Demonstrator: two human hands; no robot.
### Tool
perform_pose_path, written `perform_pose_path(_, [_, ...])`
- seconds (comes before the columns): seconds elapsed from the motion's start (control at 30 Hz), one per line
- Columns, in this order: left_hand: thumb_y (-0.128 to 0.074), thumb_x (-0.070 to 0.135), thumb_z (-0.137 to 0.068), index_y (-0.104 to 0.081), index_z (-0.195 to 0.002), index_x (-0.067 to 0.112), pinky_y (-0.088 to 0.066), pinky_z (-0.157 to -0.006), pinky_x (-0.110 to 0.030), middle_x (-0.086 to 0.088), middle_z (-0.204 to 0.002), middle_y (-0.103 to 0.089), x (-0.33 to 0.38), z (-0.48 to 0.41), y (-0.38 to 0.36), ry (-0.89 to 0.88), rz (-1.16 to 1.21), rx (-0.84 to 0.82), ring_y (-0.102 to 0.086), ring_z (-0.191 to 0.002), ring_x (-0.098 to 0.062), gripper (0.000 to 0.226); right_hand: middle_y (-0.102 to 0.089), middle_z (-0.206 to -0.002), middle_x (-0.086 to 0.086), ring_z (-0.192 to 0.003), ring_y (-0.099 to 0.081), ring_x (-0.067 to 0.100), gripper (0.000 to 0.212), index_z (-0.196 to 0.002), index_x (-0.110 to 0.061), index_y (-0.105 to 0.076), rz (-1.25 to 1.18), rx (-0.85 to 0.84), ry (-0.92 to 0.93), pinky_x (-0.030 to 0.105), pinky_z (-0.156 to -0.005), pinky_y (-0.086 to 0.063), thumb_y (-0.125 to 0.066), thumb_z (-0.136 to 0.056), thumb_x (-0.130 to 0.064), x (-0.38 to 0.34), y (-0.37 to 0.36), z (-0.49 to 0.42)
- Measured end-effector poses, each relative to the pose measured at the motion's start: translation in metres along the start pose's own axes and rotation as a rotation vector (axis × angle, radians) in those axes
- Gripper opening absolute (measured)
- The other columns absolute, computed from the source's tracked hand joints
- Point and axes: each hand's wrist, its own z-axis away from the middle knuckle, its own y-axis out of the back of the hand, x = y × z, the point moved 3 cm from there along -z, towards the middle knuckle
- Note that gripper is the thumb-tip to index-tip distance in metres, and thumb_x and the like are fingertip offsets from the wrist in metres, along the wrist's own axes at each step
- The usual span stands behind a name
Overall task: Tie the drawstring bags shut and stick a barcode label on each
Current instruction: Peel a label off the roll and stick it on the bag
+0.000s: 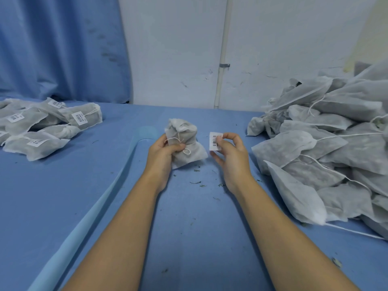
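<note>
The tied drawstring bag [184, 143] sits mid-counter [84, 196], gripped by the left hand [165, 150]; just beside it the right hand [227, 150] pinches a barcode label [214, 140]; labelled bags [48, 124] lie far left; unlabelled bags [327, 148] heap right.

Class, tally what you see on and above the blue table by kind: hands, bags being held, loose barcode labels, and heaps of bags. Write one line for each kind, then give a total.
Hands: 2 (left hand, right hand)
Held drawstring bag: 1
Loose barcode label: 1
Heaps of bags: 2 (labelled heap, heap showing no labels)
Total: 6
</note>
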Motion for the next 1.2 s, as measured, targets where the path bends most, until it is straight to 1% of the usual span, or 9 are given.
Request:
perform_pose_path(0.1, [-0.057,-0.011,-0.081,-0.066,-0.102,0.010,-0.052,-0.083,-0.032,-0.006,-0.090,-0.070,0.001,0.001,-0.002,0.014,0.032,-0.017,-0.066,-0.086,-0.020,0.030,-0.065,-0.081,-0.003,-0.071,-0.062,0.009,0.018,-0.084,-0.016,-0.062,-0.002,-0.214,0.055,0.023,-0.070,-0.053,-0.055,-0.091,-0.001,-0.007,-0.008,0.007])
perform_pose_path(0.2, [-0.056,-0.011,-0.081,-0.066,-0.101,0.009,-0.055,-0.070,-0.024,-0.005,-0.086,-0.070,0.002,0.003,-0.004,0.023,0.017,-0.040,-0.066,-0.078,-0.018,0.030,-0.066,-0.075,-0.008,-0.072,-0.060,0.002,0.025,-0.083,-0.020,-0.068,0.318,-0.392,0.186,0.016,-0.069,-0.048,-0.057,-0.087,0.003,-0.009,-0.017,0.013])
perform_pose_path(0.27, [-0.056,-0.011,-0.079,-0.067,-0.097,0.010,-0.055,-0.067,-0.025,-0.005,-0.083,-0.069,0.003,0.003,-0.004,0.028,0.014,-0.037,-0.065,-0.076,-0.019,0.030,-0.062,-0.072,-0.009,-0.070,-0.057,0.001,0.028,-0.087,-0.027,-0.065,0.458,-0.398,0.238,0.014,-0.069,-0.045,-0.061,-0.086,0.001,-0.005,-0.020,0.016])
perform_pose_path(0.4, [-0.055,-0.012,-0.077,-0.068,-0.094,0.010,-0.055,-0.068,-0.026,-0.007,-0.083,-0.069,0.004,0.003,-0.002,0.035,0.012,-0.042,-0.066,-0.076,-0.021,0.031,-0.063,-0.075,-0.010,-0.068,-0.056,0.000,0.031,-0.093,-0.031,-0.047,0.505,-0.335,0.233,0.013,-0.070,-0.044,-0.067,-0.086,-0.008,0.001,-0.020,0.014])
perform_pose_path(0.67, [-0.057,-0.007,-0.076,-0.070,-0.096,0.011,-0.055,-0.068,-0.027,-0.009,-0.091,-0.072,0.001,0.002,-0.005,0.034,-0.016,-0.101,-0.068,-0.080,-0.022,0.030,-0.062,-0.080,-0.002,-0.060,-0.051,-0.006,0.038,-0.104,-0.021,-0.044,0.624,-0.283,0.287,0.006,-0.062,-0.040,-0.073,-0.082,-0.012,0.002,-0.020,0.012])
perform_pose_path(0.8, [-0.064,0.003,-0.081,-0.071,-0.095,0.013,-0.054,-0.076,-0.033,-0.007,-0.090,-0.072,0.000,0.001,-0.005,0.028,-0.032,-0.087,-0.068,-0.083,-0.021,0.019,-0.060,-0.081,-0.006,-0.065,-0.052,-0.004,0.038,-0.105,-0.022,-0.046,0.574,-0.229,0.278,0.007,-0.062,-0.041,-0.075,-0.080,-0.015,0.000,-0.018,0.012])
perform_pose_path(0.97, [-0.064,0.015,-0.087,-0.070,-0.091,0.014,-0.054,-0.063,-0.023,-0.001,-0.081,-0.072,0.002,0.002,-0.007,0.033,0.055,-0.065,-0.068,-0.073,-0.014,0.007,-0.053,-0.116,-0.005,-0.102,-0.053,0.007,0.052,-0.120,-0.018,-0.048,0.494,-0.136,0.169,0.016,-0.084,-0.044,-0.077,-0.078,-0.028,0.002,-0.015,0.011])
perform_pose_path(1.13, [-0.067,0.034,-0.084,-0.067,-0.103,0.010,-0.053,-0.085,-0.035,-0.009,-0.098,-0.072,0.002,0.003,-0.016,0.034,0.001,-0.093,-0.068,-0.090,-0.022,0.031,-0.069,-0.091,0.000,-0.077,-0.066,0.006,0.024,-0.103,-0.009,-0.062,0.226,-0.230,-0.037,0.019,-0.070,-0.054,-0.070,-0.086,-0.023,0.004,-0.015,0.015])
perform_pose_path(1.2, [-0.070,0.038,-0.081,-0.067,-0.098,0.013,-0.056,-0.080,-0.032,-0.001,-0.090,-0.073,0.000,0.005,-0.020,0.020,-0.071,-0.073,-0.069,-0.088,-0.019,0.031,-0.068,-0.091,0.003,-0.079,-0.067,0.008,0.026,-0.103,-0.007,-0.061,0.127,-0.178,-0.027,0.018,-0.068,-0.054,-0.071,-0.085,-0.023,0.002,-0.016,0.015])
